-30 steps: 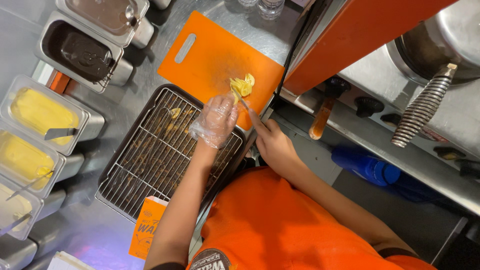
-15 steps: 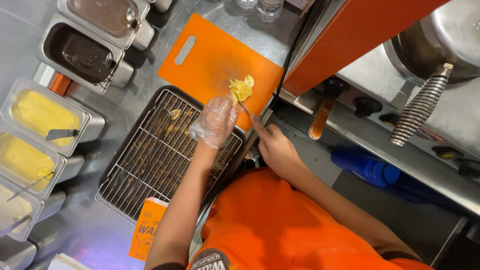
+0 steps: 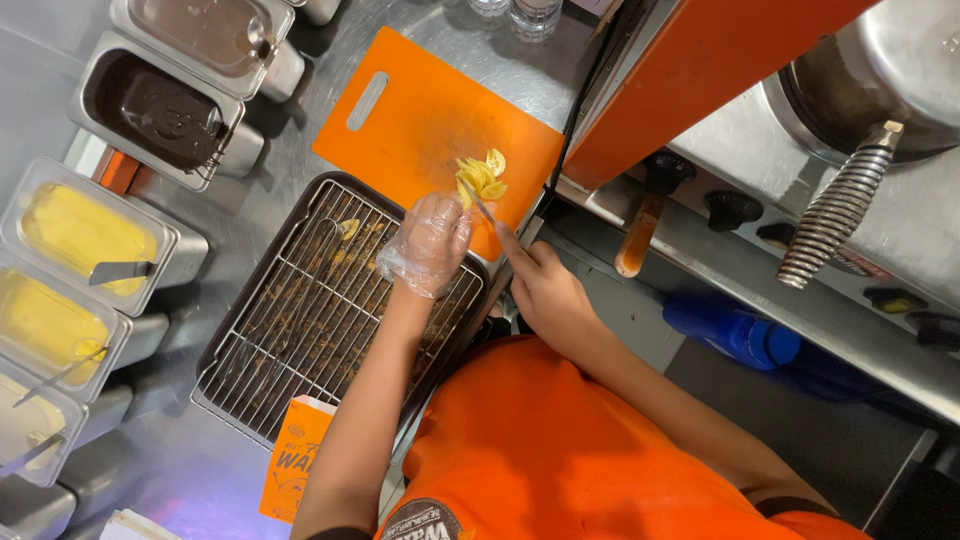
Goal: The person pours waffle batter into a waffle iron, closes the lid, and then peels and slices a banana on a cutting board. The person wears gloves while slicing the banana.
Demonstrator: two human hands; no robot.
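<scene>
In the head view, the person in an orange shirt leans over a steel surface (image 3: 520, 90). The left hand (image 3: 430, 240), covered by a thin clear plastic glove, rests with curled fingers at the near edge of an orange cutting board (image 3: 420, 120), its fingertips pressing against a small heap of yellow food slices (image 3: 480, 178). The right hand (image 3: 540, 295) is bare and closed around the handle of a knife (image 3: 482, 208), whose thin blade points up and away into the yellow slices. The slices lie on the near right corner of the board, close to where it meets a dark tray topped with a wire rack (image 3: 300, 320). A small yellow scrap (image 3: 348, 228) sits on the rack near its far edge, just left of the gloved hand.

To the left stand steel containers: two hold dark brown sauce (image 3: 150, 110), and those nearer hold yellow filling (image 3: 70, 230), with utensils resting in them. An orange paper box (image 3: 295, 470) lies at the near edge of the tray. To the right, beyond an orange panel, a large metal pot (image 3: 880, 70) and a coiled metal handle (image 3: 835, 210) are visible, and a blue bottle (image 3: 730, 330) lies lower down.
</scene>
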